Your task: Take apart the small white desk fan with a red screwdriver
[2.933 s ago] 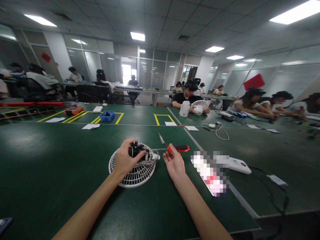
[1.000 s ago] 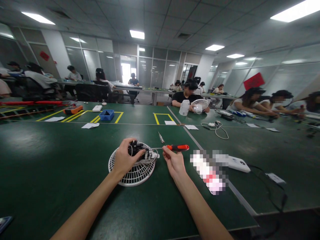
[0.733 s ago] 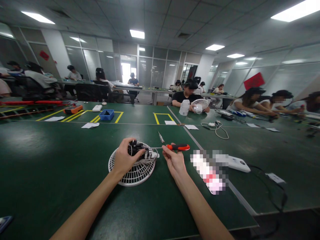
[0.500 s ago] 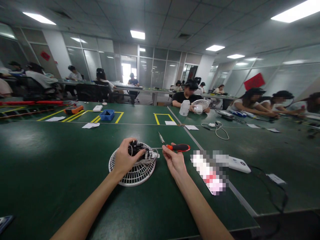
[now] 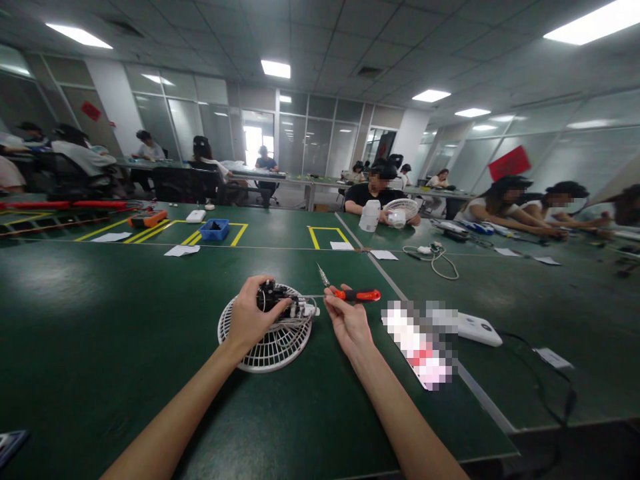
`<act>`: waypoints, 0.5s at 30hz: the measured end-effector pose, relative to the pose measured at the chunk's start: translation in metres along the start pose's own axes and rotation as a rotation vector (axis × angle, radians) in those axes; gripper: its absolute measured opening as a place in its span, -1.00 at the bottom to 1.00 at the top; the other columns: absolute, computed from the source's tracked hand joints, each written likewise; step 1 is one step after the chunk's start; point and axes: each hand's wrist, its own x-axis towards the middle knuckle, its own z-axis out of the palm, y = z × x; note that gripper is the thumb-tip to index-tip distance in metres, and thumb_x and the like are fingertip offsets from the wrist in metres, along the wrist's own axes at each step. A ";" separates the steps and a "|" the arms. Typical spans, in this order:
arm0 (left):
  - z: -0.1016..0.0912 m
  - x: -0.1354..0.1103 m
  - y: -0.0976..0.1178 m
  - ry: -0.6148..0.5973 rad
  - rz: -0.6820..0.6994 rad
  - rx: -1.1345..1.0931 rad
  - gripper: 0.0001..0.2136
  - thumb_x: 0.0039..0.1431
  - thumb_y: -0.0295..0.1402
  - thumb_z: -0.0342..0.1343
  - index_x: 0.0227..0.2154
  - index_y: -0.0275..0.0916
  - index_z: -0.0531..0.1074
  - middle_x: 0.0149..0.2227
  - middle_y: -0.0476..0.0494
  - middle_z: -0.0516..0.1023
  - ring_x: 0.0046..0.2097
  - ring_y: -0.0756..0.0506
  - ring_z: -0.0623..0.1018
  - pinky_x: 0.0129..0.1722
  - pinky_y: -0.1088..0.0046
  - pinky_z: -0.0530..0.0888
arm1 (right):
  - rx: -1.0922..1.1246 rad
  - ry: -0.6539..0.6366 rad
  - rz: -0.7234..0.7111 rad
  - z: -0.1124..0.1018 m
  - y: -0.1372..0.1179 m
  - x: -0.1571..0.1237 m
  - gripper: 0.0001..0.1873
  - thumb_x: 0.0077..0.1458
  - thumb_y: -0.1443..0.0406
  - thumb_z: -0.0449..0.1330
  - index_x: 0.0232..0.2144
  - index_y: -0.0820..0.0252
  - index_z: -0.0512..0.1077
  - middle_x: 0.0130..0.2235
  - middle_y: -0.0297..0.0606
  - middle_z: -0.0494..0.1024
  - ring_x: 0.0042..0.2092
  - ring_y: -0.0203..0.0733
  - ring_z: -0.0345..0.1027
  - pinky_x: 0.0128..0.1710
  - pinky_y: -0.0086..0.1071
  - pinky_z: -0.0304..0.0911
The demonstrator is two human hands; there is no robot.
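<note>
A white round fan grille lies flat on the green table. On it sits a black fan motor with a white part and wires. My left hand is closed around the motor from the left. My right hand grips a screwdriver with a red and black handle; its thin shaft points left at the motor.
A second small screwdriver lies just beyond. A white device and a blurred white object lie to the right. A blue bin, papers and a coiled cable are farther off. Several people work at other tables.
My right hand has lifted the screwdriver slightly and keeps its shaft at the motor. My left hand stays on the motor. The view has shifted a little.
</note>
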 end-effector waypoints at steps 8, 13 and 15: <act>-0.001 0.000 0.002 -0.013 0.003 -0.004 -0.58 0.11 -0.16 0.36 -0.03 -0.16 0.38 -0.08 -0.16 0.53 -0.04 -0.18 0.55 0.02 0.16 0.53 | -0.008 -0.019 -0.010 0.000 0.001 0.000 -0.50 -0.36 0.41 0.58 -0.37 0.16 0.41 -0.43 -0.38 0.61 -0.35 -0.27 0.56 -0.31 -0.49 0.51; -0.001 0.000 0.001 -0.005 0.008 0.004 -0.57 0.11 -0.16 0.36 -0.03 -0.16 0.39 -0.08 -0.17 0.53 -0.03 -0.19 0.56 0.03 0.13 0.52 | -0.107 -0.017 -0.095 0.002 0.002 -0.004 -0.46 -0.48 0.34 0.63 -0.45 0.18 0.42 -0.48 -0.47 0.53 -0.44 -0.34 0.48 -0.39 -0.51 0.49; -0.001 0.000 0.000 -0.005 0.011 0.010 -0.58 0.12 -0.15 0.35 -0.03 -0.16 0.39 -0.08 -0.17 0.53 -0.03 -0.19 0.56 0.03 0.14 0.52 | -0.132 0.003 -0.152 0.003 0.004 -0.005 -0.44 -0.53 0.32 0.64 -0.46 0.19 0.42 -0.50 -0.50 0.50 -0.44 -0.34 0.47 -0.37 -0.50 0.50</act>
